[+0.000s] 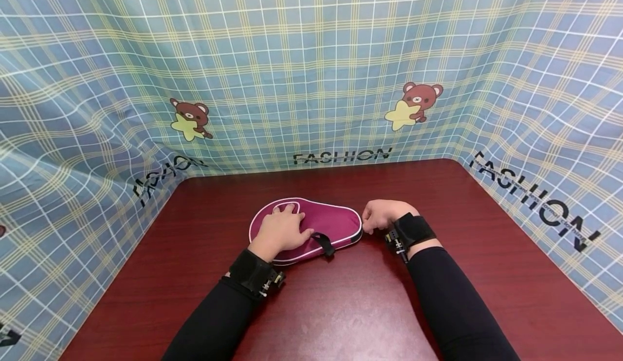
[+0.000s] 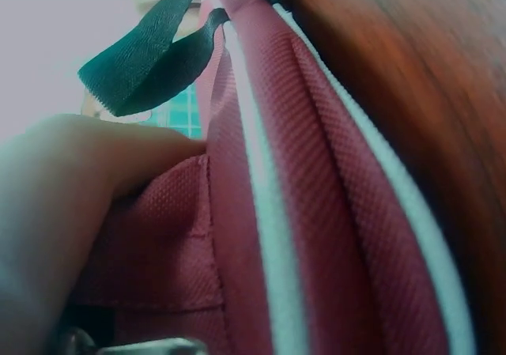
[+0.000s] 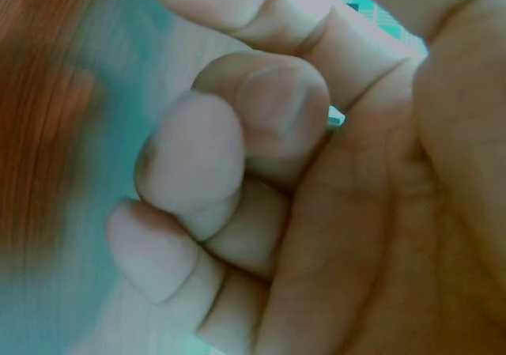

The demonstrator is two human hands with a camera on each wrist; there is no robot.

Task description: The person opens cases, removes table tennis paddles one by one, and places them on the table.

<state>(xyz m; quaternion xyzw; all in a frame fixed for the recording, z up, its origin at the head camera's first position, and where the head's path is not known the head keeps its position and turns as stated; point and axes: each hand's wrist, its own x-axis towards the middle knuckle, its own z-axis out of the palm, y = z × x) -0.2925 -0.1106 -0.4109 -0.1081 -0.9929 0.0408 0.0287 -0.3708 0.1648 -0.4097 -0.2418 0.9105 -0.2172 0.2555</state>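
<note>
A magenta table tennis bat case with white piping lies flat on the table, round part to the left. My left hand rests on the round part with its fingers spread. Beside its thumb a black strap loop sticks out from the near edge; the left wrist view shows the same black loop above the case's piped side. At the narrow right end my right hand has curled fingers and pinches at the case's tip. The exact part between those fingertips is hidden. Curled fingers fill the right wrist view.
The dark red wooden table carries the case. A blue checked cloth with printed bears and lettering stands behind the table and along both sides. Each wrist wears a black band with a small camera.
</note>
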